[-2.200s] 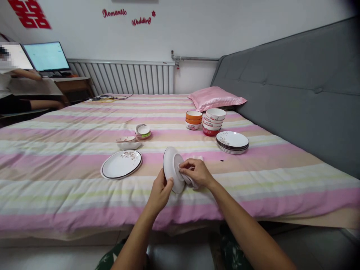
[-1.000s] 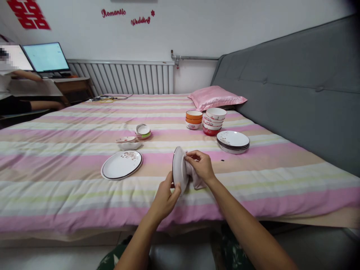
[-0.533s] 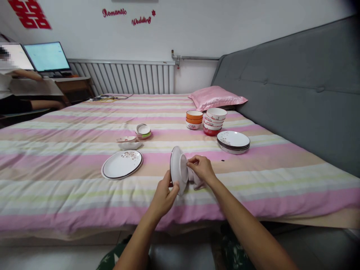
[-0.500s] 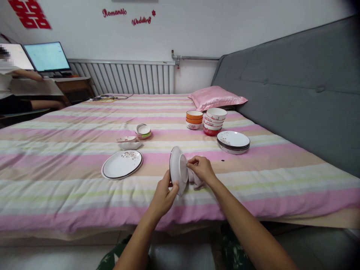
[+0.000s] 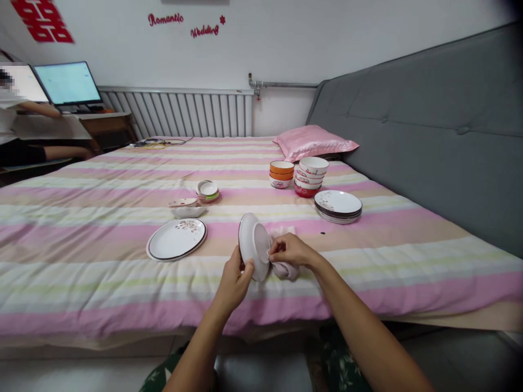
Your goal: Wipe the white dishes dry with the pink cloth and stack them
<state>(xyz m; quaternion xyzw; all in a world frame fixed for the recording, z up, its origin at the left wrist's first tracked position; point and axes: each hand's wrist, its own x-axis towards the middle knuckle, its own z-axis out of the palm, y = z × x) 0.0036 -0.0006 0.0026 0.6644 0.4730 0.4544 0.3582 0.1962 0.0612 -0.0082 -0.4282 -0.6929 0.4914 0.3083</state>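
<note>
My left hand grips the lower edge of a white plate, which stands on edge above the striped bed with its underside turned toward me. My right hand is closed on a pale cloth and presses it against the plate's right side. Both hands hover over the near part of the bed.
A flowered plate lies to the left, small saucers and a shallow dish behind it. Stacked bowls, orange bowls and a plate stack sit right. A grey headboard rises on the right; another person sits at a desk far left.
The plate has turned so more of its underside faces me, and it sits slightly further left. My right hand with the cloth has dropped lower along the plate.
</note>
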